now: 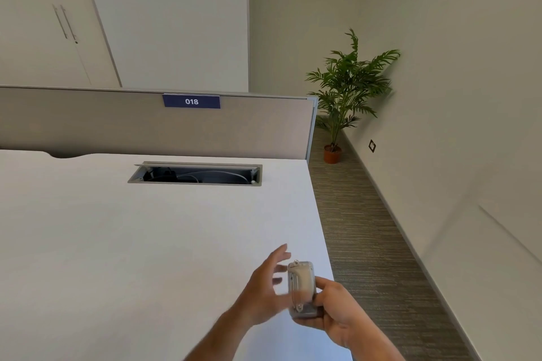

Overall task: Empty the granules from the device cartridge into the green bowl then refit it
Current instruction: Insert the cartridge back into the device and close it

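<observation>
A small grey cartridge (pixel 301 287) with a clear window stands upright in my right hand (pixel 337 313), which grips its lower end over the white desk's near right corner. My left hand (pixel 265 290) hovers just left of the cartridge with fingers spread, holding nothing; its fingertips are blurred and close to the cartridge's side. No green bowl and no device body are in view.
The white desk (pixel 132 243) ends at a right edge beside carpeted floor. An open cable hatch (pixel 195 173) sits at the desk's back. A grey partition labelled 018 (pixel 191 101) stands behind. A potted plant (pixel 346 97) is by the wall.
</observation>
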